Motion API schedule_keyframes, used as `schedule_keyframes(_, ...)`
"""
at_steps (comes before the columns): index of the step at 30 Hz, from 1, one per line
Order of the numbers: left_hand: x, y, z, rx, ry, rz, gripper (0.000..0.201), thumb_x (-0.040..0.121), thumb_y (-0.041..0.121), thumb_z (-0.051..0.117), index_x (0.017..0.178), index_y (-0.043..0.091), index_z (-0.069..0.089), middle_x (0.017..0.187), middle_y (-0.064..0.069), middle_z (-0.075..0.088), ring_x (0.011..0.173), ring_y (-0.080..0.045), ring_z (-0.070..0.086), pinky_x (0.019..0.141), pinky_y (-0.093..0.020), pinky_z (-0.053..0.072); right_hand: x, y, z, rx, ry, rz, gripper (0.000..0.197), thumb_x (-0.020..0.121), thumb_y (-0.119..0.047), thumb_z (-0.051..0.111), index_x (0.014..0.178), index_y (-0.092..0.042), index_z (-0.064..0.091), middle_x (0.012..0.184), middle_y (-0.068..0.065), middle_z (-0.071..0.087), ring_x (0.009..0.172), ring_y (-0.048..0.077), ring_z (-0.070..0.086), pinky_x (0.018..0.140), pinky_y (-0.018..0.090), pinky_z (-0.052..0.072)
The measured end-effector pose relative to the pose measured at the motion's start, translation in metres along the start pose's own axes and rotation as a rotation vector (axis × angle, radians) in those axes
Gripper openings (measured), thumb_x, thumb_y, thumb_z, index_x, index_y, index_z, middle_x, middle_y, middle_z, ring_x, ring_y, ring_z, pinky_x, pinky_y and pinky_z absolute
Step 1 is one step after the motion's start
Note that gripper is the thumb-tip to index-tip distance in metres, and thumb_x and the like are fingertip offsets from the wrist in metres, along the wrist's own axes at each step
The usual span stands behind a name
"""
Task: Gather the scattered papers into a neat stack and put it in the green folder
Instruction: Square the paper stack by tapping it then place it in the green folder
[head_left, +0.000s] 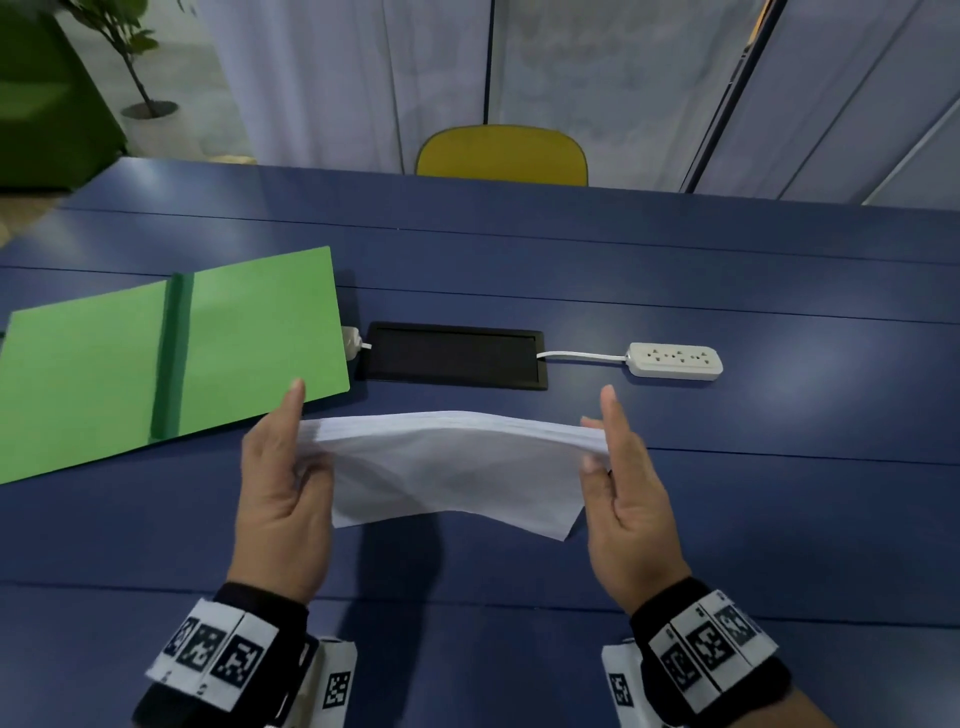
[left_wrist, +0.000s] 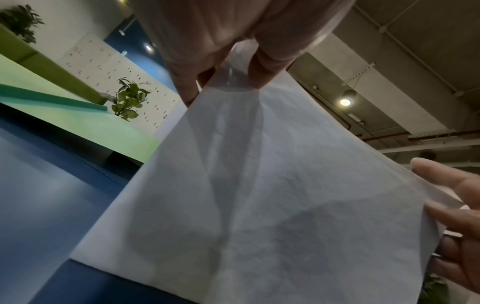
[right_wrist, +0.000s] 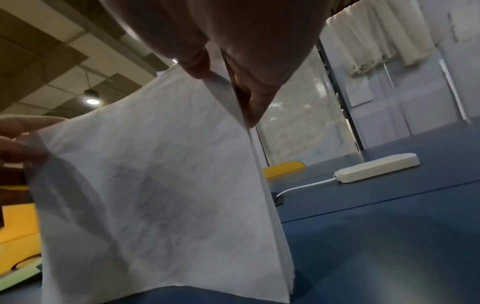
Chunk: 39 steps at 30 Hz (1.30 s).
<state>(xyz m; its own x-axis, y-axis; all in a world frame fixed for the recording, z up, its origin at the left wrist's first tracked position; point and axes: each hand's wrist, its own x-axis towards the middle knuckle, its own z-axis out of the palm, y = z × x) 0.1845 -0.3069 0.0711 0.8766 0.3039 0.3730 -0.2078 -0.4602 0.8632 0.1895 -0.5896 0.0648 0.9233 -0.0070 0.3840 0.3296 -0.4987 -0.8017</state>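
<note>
A stack of white papers (head_left: 452, 467) stands on its long edge on the blue table (head_left: 753, 519), bowed a little in the middle. My left hand (head_left: 306, 441) grips its left end and my right hand (head_left: 597, 441) its right end, index fingers pointing up. The left wrist view shows thumb and fingers of my left hand (left_wrist: 223, 88) pinching the stack (left_wrist: 259, 195). In the right wrist view my right hand (right_wrist: 226, 92) pinches the stack's (right_wrist: 155, 185) side the same way. The green folder (head_left: 208, 353) lies open and flat just left of the stack.
A black cable hatch (head_left: 452, 356) is set into the table behind the papers. To its right lies a white power strip (head_left: 675, 359) with its cord. A yellow chair (head_left: 501, 156) stands at the far edge, and a potted plant (head_left: 135, 78) at the back left.
</note>
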Motion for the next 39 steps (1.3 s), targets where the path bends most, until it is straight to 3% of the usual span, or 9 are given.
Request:
schedule_keyframes(4,0.0,0.002,-0.002,0.044,-0.002,0.057,0.064,0.093,-0.014,0.047,0.144,0.024,0.043,0.13,-0.006,0.042,0.116,0.005,0.045,0.103,-0.005,0.03,0.0,0.004,-0.002,-0.055,-0.017,-0.092,0.058,0.104,-0.016,0.039,0.156,-0.038,0.026,0.128,-0.013,0.051,0.11,-0.008,0.052,0.094,0.003,0.036)
schedule_keyframes(8,-0.001,-0.001,-0.003,0.059,-0.009,0.102,0.058,0.092,0.001,0.046,0.139,0.034,0.051,0.138,-0.004,0.041,0.125,-0.008,0.044,0.107,-0.01,0.03,0.001,0.002,-0.006,-0.096,-0.045,-0.133,0.055,0.104,-0.013,0.04,0.154,-0.036,0.036,0.134,-0.001,0.052,0.117,0.001,0.054,0.097,0.005,0.037)
schedule_keyframes(11,-0.002,0.0,-0.004,0.019,-0.02,0.047,0.056,0.096,0.003,0.05,0.132,0.045,0.055,0.141,-0.006,0.043,0.127,-0.001,0.043,0.105,-0.007,0.031,0.004,0.002,-0.007,-0.1,-0.048,-0.121,0.05,0.104,-0.013,0.04,0.15,-0.034,0.041,0.133,0.0,0.054,0.116,0.002,0.055,0.095,0.004,0.037)
schedule_keyframes(20,-0.002,0.007,-0.007,-0.017,-0.015,-0.091,0.049,0.091,0.013,0.05,0.137,0.029,0.054,0.133,-0.004,0.05,0.115,-0.013,0.052,0.104,-0.023,0.04,0.005,-0.001,-0.008,-0.073,-0.043,-0.068,0.05,0.104,-0.007,0.047,0.147,-0.031,0.044,0.124,-0.007,0.057,0.107,0.004,0.057,0.093,0.011,0.042)
schedule_keyframes(25,0.001,0.02,-0.007,-0.025,0.015,-0.102,0.047,0.096,-0.007,0.049,0.131,0.023,0.057,0.124,-0.004,0.054,0.099,0.012,0.052,0.091,-0.002,0.038,0.009,-0.006,-0.008,-0.067,-0.014,-0.073,0.045,0.102,-0.008,0.044,0.146,-0.019,0.049,0.125,-0.005,0.058,0.115,0.003,0.056,0.098,0.011,0.041)
schedule_keyframes(29,0.003,0.022,-0.007,-0.017,0.029,-0.163,0.044,0.096,-0.006,0.048,0.13,0.019,0.06,0.122,0.0,0.056,0.098,0.018,0.051,0.091,0.001,0.034,0.005,-0.011,-0.008,0.049,-0.029,0.11,0.055,0.104,-0.009,0.046,0.152,-0.034,0.038,0.124,-0.013,0.062,0.1,0.002,0.062,0.088,0.013,0.046)
schedule_keyframes(32,0.007,0.023,-0.009,0.089,0.036,-0.166,0.035,0.094,0.002,0.049,0.123,0.014,0.065,0.112,0.0,0.058,0.101,0.002,0.055,0.091,-0.009,0.04,0.012,-0.012,-0.005,0.399,-0.023,0.447,0.05,0.096,0.009,0.046,0.129,-0.027,0.058,0.087,-0.013,0.069,0.071,0.005,0.059,0.064,0.013,0.049)
schedule_keyframes(35,0.015,0.035,-0.011,0.494,-0.028,0.007,0.039,0.078,0.016,0.045,0.11,0.013,0.068,0.109,-0.007,0.061,0.103,-0.03,0.051,0.096,-0.041,0.04,0.019,-0.011,-0.004,0.478,-0.03,0.531,0.039,0.091,0.014,0.045,0.09,-0.017,0.068,0.075,-0.012,0.069,0.074,0.003,0.06,0.07,0.02,0.048)
schedule_keyframes(39,0.024,0.065,0.01,0.811,-0.293,0.271,0.058,0.076,0.023,0.051,0.133,0.016,0.057,0.134,-0.008,0.057,0.129,-0.034,0.046,0.117,-0.057,0.02,0.023,-0.007,-0.003,0.51,-0.028,0.56,0.034,0.09,0.011,0.046,0.081,-0.015,0.066,0.074,-0.006,0.063,0.074,0.008,0.055,0.072,0.029,0.043)
